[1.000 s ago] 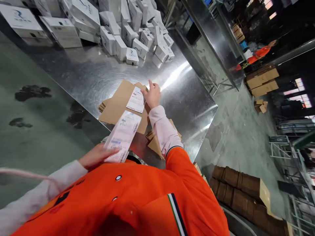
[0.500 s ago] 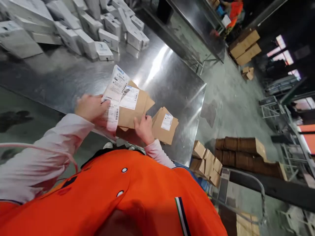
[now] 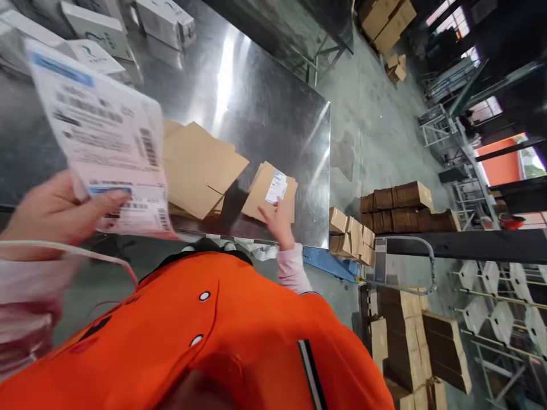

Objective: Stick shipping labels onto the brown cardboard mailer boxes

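A steel table (image 3: 282,97) stretches before you, white boxes (image 3: 96,28) massed at eleven o'clock, likely set back to keep the near edge for flat cardboard (image 3: 196,165) lying at twelve. Cards (image 3: 260,196) sit in a smaller stack at one-thirty, perhaps apart to avoid mixing. The strip (image 3: 106,136), at ten, is seemingly raised so its print faces you, pinched under the thumb of your left hand (image 3: 47,213); your right hand (image 3: 280,222) spreads its fingers at the cards' label (image 3: 276,187), contact unclear
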`<state>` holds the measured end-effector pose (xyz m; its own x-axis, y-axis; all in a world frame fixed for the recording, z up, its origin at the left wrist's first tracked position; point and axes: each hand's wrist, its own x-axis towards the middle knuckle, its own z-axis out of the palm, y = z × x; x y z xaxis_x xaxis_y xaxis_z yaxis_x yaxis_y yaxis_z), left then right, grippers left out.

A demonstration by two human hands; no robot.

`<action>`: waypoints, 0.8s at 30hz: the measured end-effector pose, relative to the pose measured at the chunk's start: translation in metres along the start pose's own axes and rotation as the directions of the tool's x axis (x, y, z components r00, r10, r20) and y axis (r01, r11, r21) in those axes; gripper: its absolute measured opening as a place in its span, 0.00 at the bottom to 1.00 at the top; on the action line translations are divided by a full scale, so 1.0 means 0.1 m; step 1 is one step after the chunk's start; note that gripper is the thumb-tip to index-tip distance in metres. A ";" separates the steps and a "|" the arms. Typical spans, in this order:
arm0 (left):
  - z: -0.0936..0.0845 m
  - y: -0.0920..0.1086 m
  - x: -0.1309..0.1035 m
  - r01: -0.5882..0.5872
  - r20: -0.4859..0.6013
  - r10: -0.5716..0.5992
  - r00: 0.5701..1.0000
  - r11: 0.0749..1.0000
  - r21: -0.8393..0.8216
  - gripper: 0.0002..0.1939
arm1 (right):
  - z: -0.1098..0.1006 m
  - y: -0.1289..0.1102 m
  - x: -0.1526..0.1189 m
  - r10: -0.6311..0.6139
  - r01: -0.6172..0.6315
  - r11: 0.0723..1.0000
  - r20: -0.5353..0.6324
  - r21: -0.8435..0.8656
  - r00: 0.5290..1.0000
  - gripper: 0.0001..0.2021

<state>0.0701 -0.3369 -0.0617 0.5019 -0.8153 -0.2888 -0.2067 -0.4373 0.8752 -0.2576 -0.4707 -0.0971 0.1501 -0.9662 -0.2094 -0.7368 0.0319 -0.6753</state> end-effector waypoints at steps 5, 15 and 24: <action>0.40 -0.08 -0.16 0.066 0.298 -0.004 0.955 0.978 -0.199 0.35 | 0.87 -0.70 -0.37 -0.392 0.186 0.823 0.298 0.537 0.870 0.18; 0.53 -0.02 -0.02 -0.027 0.066 0.044 0.997 0.970 -0.240 0.20 | 0.70 -1.00 -0.19 -0.324 0.270 0.919 0.160 0.286 0.932 0.11; 0.45 -0.12 0.33 0.219 0.436 -0.074 0.897 0.931 -0.292 0.24 | 0.79 -1.16 0.27 -0.248 0.221 0.955 0.123 0.196 0.961 0.08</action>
<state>0.0518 -0.3758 -0.0993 0.0992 -0.8644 -0.4929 0.1631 -0.4745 0.8650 -0.1162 -0.4806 -0.0802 0.4078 -0.9050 -0.1209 -0.5412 -0.1330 -0.8303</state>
